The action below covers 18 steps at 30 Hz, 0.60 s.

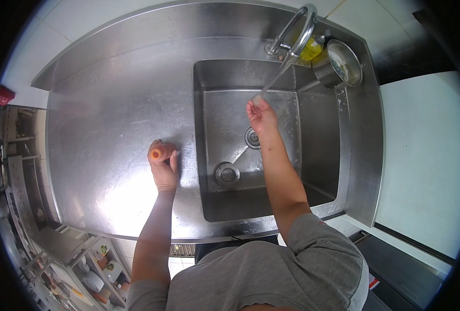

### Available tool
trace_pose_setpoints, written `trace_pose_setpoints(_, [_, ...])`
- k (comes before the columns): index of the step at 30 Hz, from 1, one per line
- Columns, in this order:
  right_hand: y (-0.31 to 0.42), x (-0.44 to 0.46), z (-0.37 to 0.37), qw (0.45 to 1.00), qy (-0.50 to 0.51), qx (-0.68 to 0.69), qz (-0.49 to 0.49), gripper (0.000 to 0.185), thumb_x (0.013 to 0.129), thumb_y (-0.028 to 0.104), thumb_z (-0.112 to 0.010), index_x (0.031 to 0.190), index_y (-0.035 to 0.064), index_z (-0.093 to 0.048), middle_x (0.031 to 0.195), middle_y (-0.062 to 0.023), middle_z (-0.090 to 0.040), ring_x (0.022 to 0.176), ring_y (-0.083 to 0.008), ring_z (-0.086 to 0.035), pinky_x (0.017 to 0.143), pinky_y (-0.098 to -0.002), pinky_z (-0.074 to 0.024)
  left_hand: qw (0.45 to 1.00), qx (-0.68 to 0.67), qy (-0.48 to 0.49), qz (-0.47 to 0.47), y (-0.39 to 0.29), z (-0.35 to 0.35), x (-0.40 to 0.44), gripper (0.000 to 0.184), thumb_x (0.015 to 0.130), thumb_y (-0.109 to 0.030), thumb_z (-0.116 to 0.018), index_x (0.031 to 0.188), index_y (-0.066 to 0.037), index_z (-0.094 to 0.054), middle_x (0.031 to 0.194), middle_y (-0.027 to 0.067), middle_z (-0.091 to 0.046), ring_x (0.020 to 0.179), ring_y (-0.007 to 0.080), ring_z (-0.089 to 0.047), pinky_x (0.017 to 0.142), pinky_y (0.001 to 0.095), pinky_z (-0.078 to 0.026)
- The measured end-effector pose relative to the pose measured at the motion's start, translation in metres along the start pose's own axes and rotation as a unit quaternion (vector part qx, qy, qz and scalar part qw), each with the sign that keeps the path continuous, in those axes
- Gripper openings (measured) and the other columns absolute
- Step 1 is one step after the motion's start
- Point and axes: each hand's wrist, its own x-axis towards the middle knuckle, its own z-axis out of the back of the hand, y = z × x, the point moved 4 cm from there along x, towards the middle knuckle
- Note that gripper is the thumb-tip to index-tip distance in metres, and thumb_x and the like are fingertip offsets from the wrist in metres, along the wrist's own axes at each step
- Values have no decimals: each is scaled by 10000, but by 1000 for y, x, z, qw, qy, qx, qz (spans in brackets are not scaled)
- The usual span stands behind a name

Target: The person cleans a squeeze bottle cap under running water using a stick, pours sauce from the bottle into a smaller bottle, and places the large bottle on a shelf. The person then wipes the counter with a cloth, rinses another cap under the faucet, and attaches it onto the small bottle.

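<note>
My left hand (163, 168) is on the steel counter to the left of the sink. Its fingers are wrapped round an orange cylinder (162, 151) that shows a round, brighter orange end. From this angle I cannot tell what kind of thing it is. Over the sink basin (224, 111), my right hand (262, 115) is under the stream of water from the tap (306, 33). The fingers of this hand are curled in, and something pale shows at their tips. Whether that is an object or splashing water is unclear.
Behind the sink on the right are a bottle of yellow liquid (311, 49) and a metal pot (348, 62) with something pale inside. Two drain fittings sit in the basin floor, one a round strainer (227, 173). Shelves with dishes (97, 272) stand at lower left.
</note>
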Motion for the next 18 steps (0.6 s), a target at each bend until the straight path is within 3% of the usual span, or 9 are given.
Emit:
trace_pose_setpoints(8, [0,-9,-6,999,-33,27,-10,232,913,139,-569,1092,1,-516,1031,-150,-527,845,-253,-562,791,-365,-527,1000,0,-7,-6,-4,1,1,486,874,-240,-618,1260,-3,-441,1283,191,-467,1201,352,-462,1034,404,-357])
trace_pose_setpoints(18, [-2,-7,-6,997,-21,60,-38,221,919,151,-559,1069,-8,-527,1015,-139,-532,840,-252,-568,780,-359,-535,1000,-2,1,-3,-1,1,1,508,845,-228,-659,1253,-10,-450,1293,185,-453,1218,351,-439,1033,406,-361])
